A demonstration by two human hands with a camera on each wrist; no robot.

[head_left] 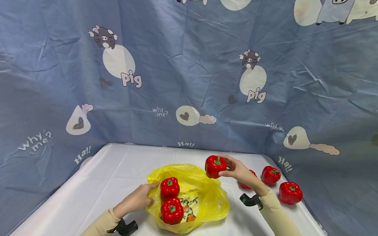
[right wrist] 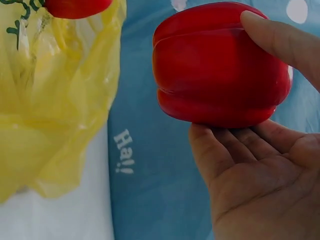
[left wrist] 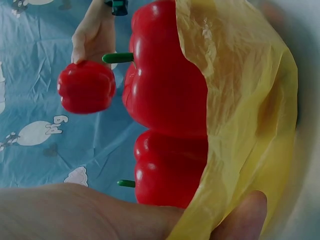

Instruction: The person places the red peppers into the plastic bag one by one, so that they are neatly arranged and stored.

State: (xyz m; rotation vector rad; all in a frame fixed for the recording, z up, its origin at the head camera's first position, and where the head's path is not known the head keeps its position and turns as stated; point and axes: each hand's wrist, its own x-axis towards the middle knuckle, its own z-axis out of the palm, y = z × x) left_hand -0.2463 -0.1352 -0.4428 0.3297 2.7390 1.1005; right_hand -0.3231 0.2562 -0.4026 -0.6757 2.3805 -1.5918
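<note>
A yellow plastic bag (head_left: 211, 200) lies spread with its mouth facing up on the white table. Inside its left part sit two red bell peppers, a rear one (head_left: 169, 187) and a front one (head_left: 172, 210). My left hand (head_left: 138, 197) pinches the bag's left rim; in the left wrist view the thumb (left wrist: 245, 217) lies on the yellow plastic. Above the bag's right rear edge, my right hand (head_left: 237, 169) holds another red bell pepper (head_left: 215, 166) between thumb and fingers, its green stem showing. That pepper (right wrist: 220, 65) fills the right wrist view's upper middle.
Right of the bag, three more red peppers rest on the table: one partly behind the right forearm (head_left: 245, 186), one farther back (head_left: 270, 175), one near the right edge (head_left: 290, 193). A blue printed curtain (head_left: 189, 82) hangs behind the white table (head_left: 118, 177).
</note>
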